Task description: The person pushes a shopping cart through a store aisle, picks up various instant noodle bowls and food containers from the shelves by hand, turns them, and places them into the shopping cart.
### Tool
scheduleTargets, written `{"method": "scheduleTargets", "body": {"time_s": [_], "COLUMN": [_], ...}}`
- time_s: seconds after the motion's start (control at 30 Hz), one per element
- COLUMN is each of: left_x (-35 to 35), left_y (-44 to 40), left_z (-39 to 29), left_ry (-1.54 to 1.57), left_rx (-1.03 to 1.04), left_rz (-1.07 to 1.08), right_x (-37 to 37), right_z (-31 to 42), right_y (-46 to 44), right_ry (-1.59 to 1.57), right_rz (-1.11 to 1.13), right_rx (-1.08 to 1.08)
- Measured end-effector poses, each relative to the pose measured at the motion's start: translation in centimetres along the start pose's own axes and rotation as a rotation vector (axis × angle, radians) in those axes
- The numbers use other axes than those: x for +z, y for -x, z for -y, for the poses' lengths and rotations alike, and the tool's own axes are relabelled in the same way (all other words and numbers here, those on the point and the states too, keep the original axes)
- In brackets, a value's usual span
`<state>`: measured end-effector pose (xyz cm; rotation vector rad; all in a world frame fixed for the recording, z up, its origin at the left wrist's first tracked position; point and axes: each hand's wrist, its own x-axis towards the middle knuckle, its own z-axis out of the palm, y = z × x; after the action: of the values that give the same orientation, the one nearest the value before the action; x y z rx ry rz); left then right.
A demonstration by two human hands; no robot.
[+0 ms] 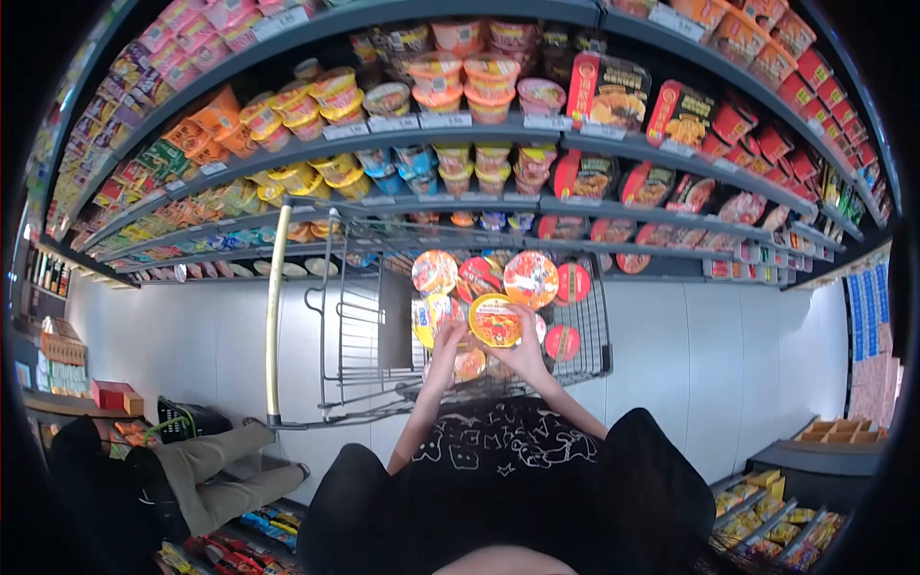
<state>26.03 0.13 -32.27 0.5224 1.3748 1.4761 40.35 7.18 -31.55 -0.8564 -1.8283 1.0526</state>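
Note:
A round yellow-rimmed instant noodle bowl (495, 321) with a red and orange lid is above the shopping cart's load. My right hand (526, 337) grips its right edge, fingers curled round the rim. To its left, my left hand (451, 337) has its fingers closed at the edge of a white-and-yellow noodle bowl (428, 320); part of that bowl is hidden behind the fingers. Around them in the black wire cart (356, 316) lie an orange-and-white bowl (531, 278), a colourful bowl (434, 272), a red package (479, 279) and red round-lidded tubs (563, 342).
Curved by the lens, the long shelves (522, 129) hold stacked noodle cups and boxes ahead. The cart's pale handle (279, 307) is at its left end. A person (206, 470) is at lower left beside a dark basket (190, 422). Grey tiled floor (661, 345) extends right.

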Motion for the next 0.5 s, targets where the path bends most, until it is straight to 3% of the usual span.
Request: {"method": "scheduleTargets", "body": {"time_s": [0.17,0.23,0.5], "left_x": [-1.3,-2.3,-3.2], "left_y": [-1.6,-2.0,-1.4], "left_z": [0.2,0.8,1.0], "left_ry": [0.048,0.045,0.002], "left_rx": [0.05,0.065,0.048], "left_rz": [-0.013,-0.006,-0.028], "right_x": [0.1,-1.0,4.6], "right_z": [-0.2,3.6,10.6], "right_y": [-5.1,-9.1,-28.7], "right_ry": [-0.238,-0.401,-0.054], "right_rz": [-0.082,-0.062,-0.1], "right_rx": [0.049,-0.011,-0.459]}}
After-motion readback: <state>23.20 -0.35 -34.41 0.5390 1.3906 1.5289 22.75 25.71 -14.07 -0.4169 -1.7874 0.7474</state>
